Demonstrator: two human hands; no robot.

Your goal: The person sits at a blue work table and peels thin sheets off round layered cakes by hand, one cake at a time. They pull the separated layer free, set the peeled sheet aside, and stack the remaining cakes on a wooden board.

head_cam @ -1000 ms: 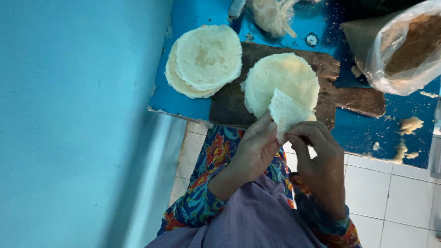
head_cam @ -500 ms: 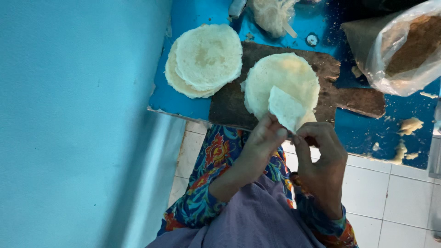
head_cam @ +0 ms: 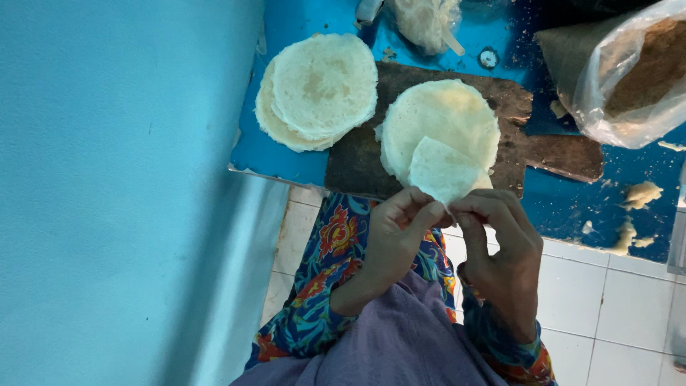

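Pancake [head_cam: 443, 168] | pinched by both hands | clear plastic bag [head_cam: 629, 78] top right

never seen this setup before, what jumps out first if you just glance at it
Two bare hands, left hand and right hand, pinch a thin folded white wrapper at bottom centre. Behind it a stack of round wrappers lies on a dark wooden board, with a second stack to the left on the bright blue table.

**Both hands raised, fingertips pinched together**

The left hand [head_cam: 396, 232] and right hand [head_cam: 500, 246] are held side by side in front of the body, wrists bent upward. Each has thumb and fingers curled into a pinch, the fingertips of both nearly meeting. Patterned sleeves cover both forearms.
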